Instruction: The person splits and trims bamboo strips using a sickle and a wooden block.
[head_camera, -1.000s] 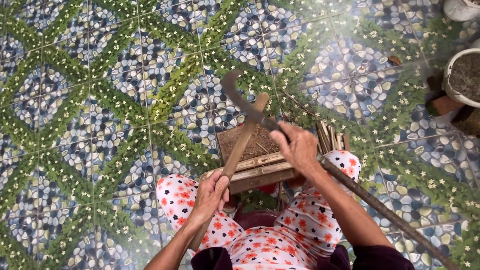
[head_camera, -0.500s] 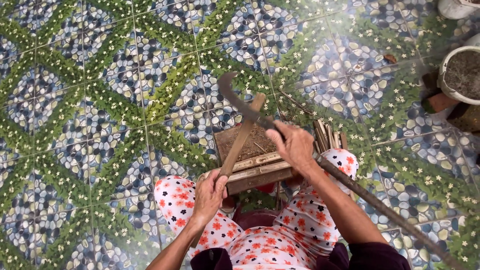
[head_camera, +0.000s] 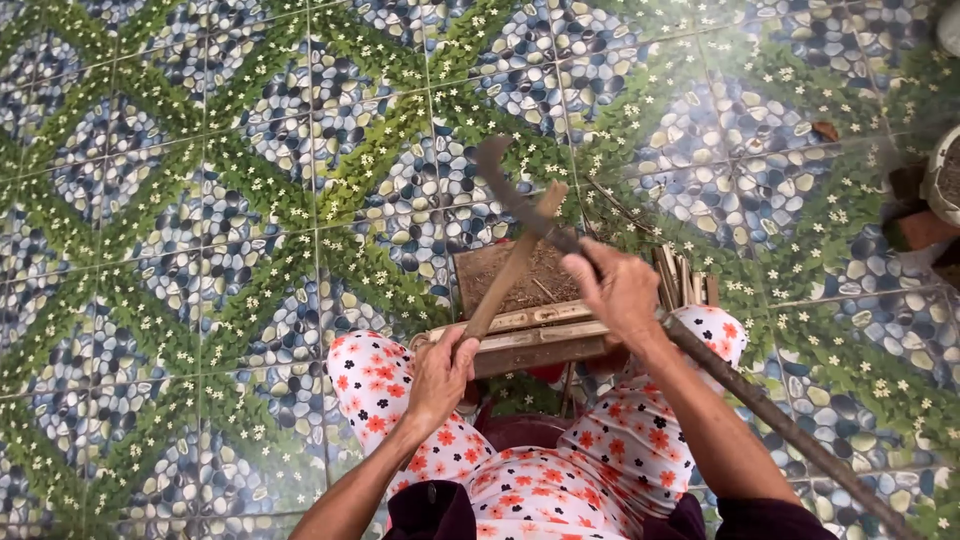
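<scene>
- The left hand (head_camera: 440, 375) is closed around the lower part of a long flat strip of pale brown bamboo (head_camera: 512, 266), which slants up and to the right from the knee.
- The right hand (head_camera: 622, 290) is wrapped tight around a long-handled dark metal knife with a curved, hooked blade (head_camera: 505, 180), gripping it just behind the blade.
- The knife's blade crosses the upper end of the bamboo strip and touches it there; its dark rough handle (head_camera: 770, 420) runs back along the right forearm to the lower right corner.
- Beneath both hands sits a low weathered wooden block (head_camera: 530, 335), its top dusted with brown shavings, between the knees.
- A small bundle of thin split sticks (head_camera: 682, 282) lies just beside the block, on its right, close to the right hand.
- The person wears white trousers with red and black flowers (head_camera: 372, 385).
- The floor is glossy tile patterned with blue pebbles and green leafy bands (head_camera: 200, 200).
- A pale round pot with soil (head_camera: 945, 175) stands at the right edge, a reddish brick piece (head_camera: 925, 230) just beside it.
- No packages, labels or signs show.
</scene>
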